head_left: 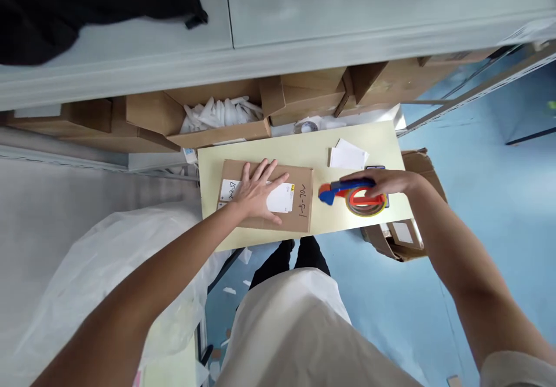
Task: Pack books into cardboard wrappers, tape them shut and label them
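A flat brown cardboard box (299,187) with white labels and handwritten marks lies on a pale yellow table (304,149). My left hand (257,193) rests flat on top of it, fingers spread, pressing on the labels. My right hand (382,183) grips a red and blue tape dispenser (354,197) with a roll of tape, which sits on the table just right of the box. A small stack of white paper slips (347,156) lies behind the dispenser.
Open cardboard boxes (304,94) line the floor behind the table, one holding white packets (221,113). Another open box (402,236) sits right of the table. A white plastic bag (108,259) lies at left. A black garment (87,2) rests on a grey cabinet.
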Tool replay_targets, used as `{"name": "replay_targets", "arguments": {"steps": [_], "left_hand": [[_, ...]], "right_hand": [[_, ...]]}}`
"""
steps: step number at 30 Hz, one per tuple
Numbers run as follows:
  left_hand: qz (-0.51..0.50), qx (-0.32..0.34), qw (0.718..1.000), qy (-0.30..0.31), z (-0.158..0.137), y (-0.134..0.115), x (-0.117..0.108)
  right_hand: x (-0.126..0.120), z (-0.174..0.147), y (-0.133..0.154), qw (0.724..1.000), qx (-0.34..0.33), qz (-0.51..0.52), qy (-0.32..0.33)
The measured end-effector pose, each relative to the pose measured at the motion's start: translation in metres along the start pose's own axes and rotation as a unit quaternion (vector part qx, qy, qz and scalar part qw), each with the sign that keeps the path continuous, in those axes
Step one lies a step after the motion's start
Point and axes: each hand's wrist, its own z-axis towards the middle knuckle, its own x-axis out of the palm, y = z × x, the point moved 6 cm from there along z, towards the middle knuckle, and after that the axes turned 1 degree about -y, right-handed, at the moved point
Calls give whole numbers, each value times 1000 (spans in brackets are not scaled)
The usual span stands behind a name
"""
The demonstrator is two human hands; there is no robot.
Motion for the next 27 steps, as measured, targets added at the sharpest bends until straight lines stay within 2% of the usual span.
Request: {"name": "replay_targets", "arguments": {"steps": [1,3,6,8,10,11,12,15,17,19,21,23,24,27], "left_hand": [[-3,-15,1000,-15,1,-2,-2],[-12,-42,998,-44,0,-4,-6],[-22,-73,993,-85,-17,-3,-8],[-26,-125,983,-129,-39,7,-6],[-55,-229,958,-161,-65,24,4],[-81,-282,941,-170,-77,32,13],[-107,-304,929,-182,-85,36,21],[-132,-259,928,-235,-87,34,37],[-132,-242,923,-267,-82,32,43],[-139,-236,920,-279,-76,31,46],[-148,-229,920,-281,-72,29,47],[-152,-219,920,-287,-71,26,46],[-154,-215,919,-293,-71,24,46],[-159,-213,912,-313,-72,20,45]], "right_hand": [[-5,-15,16,1000,-6,3,9],[-7,-41,50,998,-45,12,-36],[20,-61,85,981,-117,-20,-152],[50,-63,103,955,-175,-84,-223],[79,-63,122,909,-243,-181,-287],[91,-61,130,896,-262,-200,-297],[99,-61,138,882,-280,-220,-309],[102,-64,161,847,-314,-259,-340],[88,-67,178,826,-331,-280,-362],[62,-66,197,801,-342,-299,-391],[25,-60,222,765,-340,-326,-439],[-18,-46,248,732,-303,-364,-490],[-39,-36,260,724,-276,-385,-501],[-91,-4,286,726,-239,-401,-504]]}}
